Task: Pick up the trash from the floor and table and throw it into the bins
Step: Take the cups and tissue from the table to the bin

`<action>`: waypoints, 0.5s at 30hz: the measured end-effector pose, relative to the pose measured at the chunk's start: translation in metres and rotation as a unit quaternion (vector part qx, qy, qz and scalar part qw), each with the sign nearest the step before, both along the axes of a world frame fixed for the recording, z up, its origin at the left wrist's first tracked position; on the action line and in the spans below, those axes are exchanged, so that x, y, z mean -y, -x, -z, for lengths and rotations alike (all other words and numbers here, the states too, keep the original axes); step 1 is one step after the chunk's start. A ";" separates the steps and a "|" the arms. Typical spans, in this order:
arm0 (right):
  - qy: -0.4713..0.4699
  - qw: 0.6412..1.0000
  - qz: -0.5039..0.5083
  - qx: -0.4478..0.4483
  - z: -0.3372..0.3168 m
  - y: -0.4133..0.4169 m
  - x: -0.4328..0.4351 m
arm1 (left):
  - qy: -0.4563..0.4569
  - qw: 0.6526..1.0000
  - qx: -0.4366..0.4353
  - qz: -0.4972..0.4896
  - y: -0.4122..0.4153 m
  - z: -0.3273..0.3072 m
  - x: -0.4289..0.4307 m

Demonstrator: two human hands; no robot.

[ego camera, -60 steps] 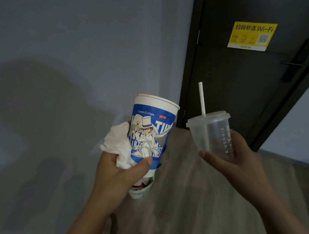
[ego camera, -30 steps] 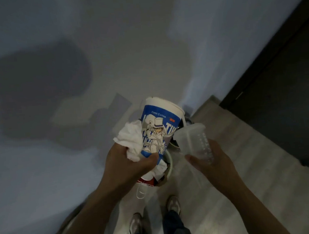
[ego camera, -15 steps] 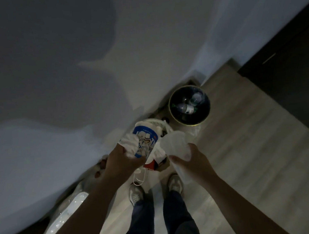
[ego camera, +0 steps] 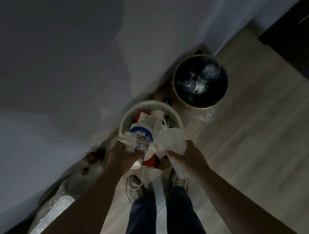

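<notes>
Standing over two bins on the floor (ego camera: 264, 144), the person holds trash above the pale bin (ego camera: 145, 102). The left hand (ego camera: 123, 157) grips a blue-and-white paper cup (ego camera: 142, 136) together with a crumpled tissue (ego camera: 127, 139). The right hand (ego camera: 187, 155) curls round a clear plastic cup (ego camera: 172, 139). The dark bin (ego camera: 219, 94), just beside the pale one, holds plastic bottles (ego camera: 194, 85).

two bins (ego camera: 148, 102) (ego camera: 174, 83), two cups (ego camera: 142, 134) (ego camera: 172, 139), one tissue (ego camera: 127, 138)

Print on the blue cup (ego camera: 142, 135) and bottle label (ego camera: 199, 88) — blurred, unreadable.
</notes>
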State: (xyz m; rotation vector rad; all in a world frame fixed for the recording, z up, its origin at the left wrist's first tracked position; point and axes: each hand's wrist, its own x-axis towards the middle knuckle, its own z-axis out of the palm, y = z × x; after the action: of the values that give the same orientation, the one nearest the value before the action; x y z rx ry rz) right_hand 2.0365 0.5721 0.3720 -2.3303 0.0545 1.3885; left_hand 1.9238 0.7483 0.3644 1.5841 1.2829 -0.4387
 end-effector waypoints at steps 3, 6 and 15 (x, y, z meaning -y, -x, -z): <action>-0.005 1.000 0.010 -0.002 0.034 -0.004 -0.007 | -0.026 1.000 0.003 0.009 -0.003 0.032 -0.004; -0.024 0.999 0.030 0.007 0.063 -0.008 -0.012 | -0.064 0.997 0.005 0.031 -0.007 0.055 -0.008; -0.020 0.998 -0.028 0.061 0.113 -0.003 -0.017 | -0.069 0.993 -0.038 0.089 -0.015 0.103 -0.017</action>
State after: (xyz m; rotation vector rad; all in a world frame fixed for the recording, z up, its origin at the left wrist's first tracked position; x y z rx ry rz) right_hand 2.0390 0.5887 0.2587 -2.3939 -0.0738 1.2587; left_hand 1.9392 0.7656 0.2612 1.8219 1.2558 -0.5367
